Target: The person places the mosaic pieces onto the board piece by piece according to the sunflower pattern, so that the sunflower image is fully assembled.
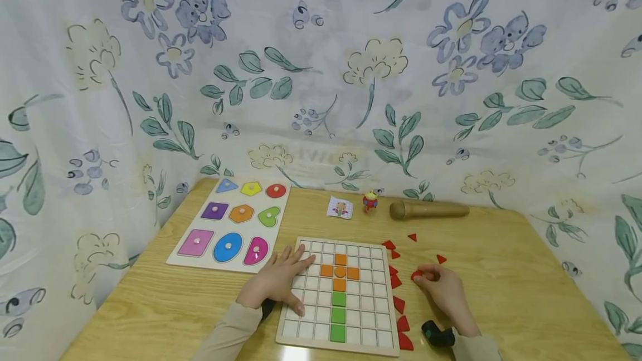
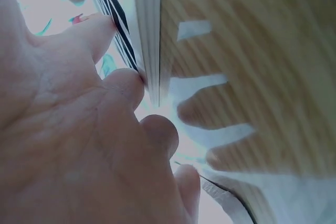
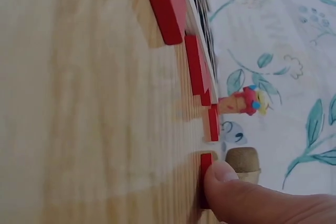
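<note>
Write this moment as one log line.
left hand: spread over left edge of board | right hand: pinches red piece | on board: orange pieces, green pieces

The head camera looked forward and down from above the near side of the table, far enough back to take in the board and the cloth beyond. The left wrist camera sat very near the left hand, facing its palm and the board's edge (tipped sideways, that edge ran nearly upright). The right wrist camera looked low across the table, past the right hand's thumb, towards the cloth; it shared the red pieces and toy with the head view
</note>
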{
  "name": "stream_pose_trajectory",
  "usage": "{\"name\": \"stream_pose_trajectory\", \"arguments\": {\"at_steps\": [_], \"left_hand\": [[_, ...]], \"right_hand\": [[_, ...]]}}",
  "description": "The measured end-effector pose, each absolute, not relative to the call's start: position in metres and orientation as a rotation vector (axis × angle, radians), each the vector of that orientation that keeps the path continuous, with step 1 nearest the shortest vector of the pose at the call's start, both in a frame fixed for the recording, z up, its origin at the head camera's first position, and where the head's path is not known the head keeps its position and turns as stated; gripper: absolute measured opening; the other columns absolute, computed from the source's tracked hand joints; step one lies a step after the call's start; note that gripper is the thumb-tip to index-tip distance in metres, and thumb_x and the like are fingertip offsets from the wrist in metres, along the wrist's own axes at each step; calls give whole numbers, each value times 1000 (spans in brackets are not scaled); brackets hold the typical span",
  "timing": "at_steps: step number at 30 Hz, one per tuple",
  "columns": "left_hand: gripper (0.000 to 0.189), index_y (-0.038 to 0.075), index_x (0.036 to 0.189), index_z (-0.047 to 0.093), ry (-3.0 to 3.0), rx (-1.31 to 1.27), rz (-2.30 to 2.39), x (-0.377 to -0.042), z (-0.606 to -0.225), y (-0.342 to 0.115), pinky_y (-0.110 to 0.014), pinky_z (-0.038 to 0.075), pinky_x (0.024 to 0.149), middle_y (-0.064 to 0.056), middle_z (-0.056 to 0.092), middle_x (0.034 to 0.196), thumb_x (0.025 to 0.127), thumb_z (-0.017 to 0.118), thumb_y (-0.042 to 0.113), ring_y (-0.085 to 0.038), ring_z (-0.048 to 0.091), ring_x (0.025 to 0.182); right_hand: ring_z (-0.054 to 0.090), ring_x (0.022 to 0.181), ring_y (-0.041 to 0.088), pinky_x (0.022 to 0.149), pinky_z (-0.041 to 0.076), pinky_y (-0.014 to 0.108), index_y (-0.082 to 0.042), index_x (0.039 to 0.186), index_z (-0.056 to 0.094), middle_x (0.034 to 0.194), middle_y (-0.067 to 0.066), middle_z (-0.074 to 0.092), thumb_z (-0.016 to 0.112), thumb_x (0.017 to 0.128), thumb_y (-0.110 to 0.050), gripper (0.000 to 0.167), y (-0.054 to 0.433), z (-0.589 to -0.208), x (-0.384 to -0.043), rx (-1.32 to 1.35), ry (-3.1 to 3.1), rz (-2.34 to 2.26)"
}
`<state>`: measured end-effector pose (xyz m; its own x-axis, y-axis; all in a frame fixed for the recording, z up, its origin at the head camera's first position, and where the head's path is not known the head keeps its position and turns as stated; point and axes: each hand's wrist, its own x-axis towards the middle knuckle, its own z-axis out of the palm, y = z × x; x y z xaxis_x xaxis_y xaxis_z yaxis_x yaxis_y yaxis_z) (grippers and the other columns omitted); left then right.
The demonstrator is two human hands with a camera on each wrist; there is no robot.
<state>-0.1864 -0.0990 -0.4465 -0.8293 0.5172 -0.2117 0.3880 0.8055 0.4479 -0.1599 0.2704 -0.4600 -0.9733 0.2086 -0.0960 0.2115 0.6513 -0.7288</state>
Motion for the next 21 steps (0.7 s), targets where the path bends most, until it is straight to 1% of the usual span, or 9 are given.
{"name": "stream_pose_trajectory", "arguments": {"at_steps": [3,6,10,14,17,21], "left_hand": [[108,18,151,36,2650,703,577,-187,-446,-99,-67,9,116,-16,19,162,60,88,45,-46,9,148],[108,18,151,35,2649,706,577,-188,-447,-99,-67,9,116,-16,18,162,60,87,45,-46,9,149],[108,18,151,36,2652,703,577,-186,-447,-98,-67,9,116,-15,19,162,60,87,46,-45,10,149],[108,17,151,35,2648,708,575,-186,-446,-97,-67,10,116,-15,19,162,60,87,46,-45,10,149],[108,17,151,35,2649,711,569,-186,-444,-97,-67,10,116,-15,18,162,61,87,46,-45,10,149],[108,17,151,34,2657,708,554,-186,-444,-98,-67,10,116,-15,18,162,61,87,46,-45,9,149]], "right_hand": [[59,86,21,68,45,25,3,109,66,95,12,67,71,87,-11,27,270,-460,-160,348,2862,-1249],[62,84,19,69,46,26,1,105,67,93,10,69,72,86,-11,23,270,-459,-161,327,2873,-1244],[59,78,15,66,44,25,-1,102,68,89,7,69,70,88,-12,18,270,-459,-161,330,2845,-1266],[56,78,13,64,43,23,-2,102,69,89,5,68,70,88,-13,18,265,-452,-159,317,2831,-1288],[57,77,12,63,44,22,-2,100,69,88,4,69,71,87,-12,17,251,-445,-156,208,2773,-1361],[56,74,12,62,46,21,1,98,68,85,5,67,72,86,-9,16,222,-443,-152,-67,2587,-1448]]}}
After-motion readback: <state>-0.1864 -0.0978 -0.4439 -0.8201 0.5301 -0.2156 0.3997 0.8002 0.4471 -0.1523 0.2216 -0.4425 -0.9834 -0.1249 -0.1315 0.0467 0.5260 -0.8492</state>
